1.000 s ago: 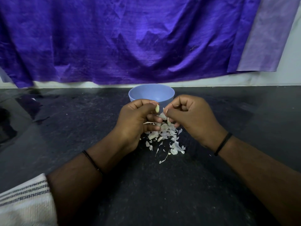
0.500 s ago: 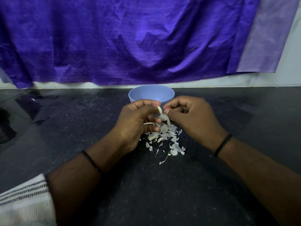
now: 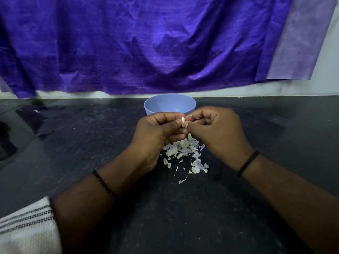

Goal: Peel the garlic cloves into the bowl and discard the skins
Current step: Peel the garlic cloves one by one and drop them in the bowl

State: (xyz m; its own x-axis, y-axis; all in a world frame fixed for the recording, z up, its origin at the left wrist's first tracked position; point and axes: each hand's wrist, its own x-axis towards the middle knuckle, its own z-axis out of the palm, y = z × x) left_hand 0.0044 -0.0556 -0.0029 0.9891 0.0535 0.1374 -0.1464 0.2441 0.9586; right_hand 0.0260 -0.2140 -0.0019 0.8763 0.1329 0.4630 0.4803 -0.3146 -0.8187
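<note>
Both hands, left hand (image 3: 157,132) and right hand (image 3: 216,129), pinch one small pale garlic clove (image 3: 183,121) above the papery white skin pile (image 3: 185,153), so peelings likely drop short of the round blue plastic bowl (image 3: 169,104).

The bowl (image 3: 169,104) looks like smooth, matt blue plastic. Just in front of it, the garlic skins (image 3: 185,154) are thin, papery and pale, curled and flaky. The counter (image 3: 73,143) under the bowl is dark stone with fine speckles and a dull sheen, glossier to the bowl's left. Behind the bowl hangs a purple cloth (image 3: 137,44), creased and faintly shiny, with a slubbed weave. A striped woven cloth (image 3: 25,228) lies well in front and left of the bowl.
</note>
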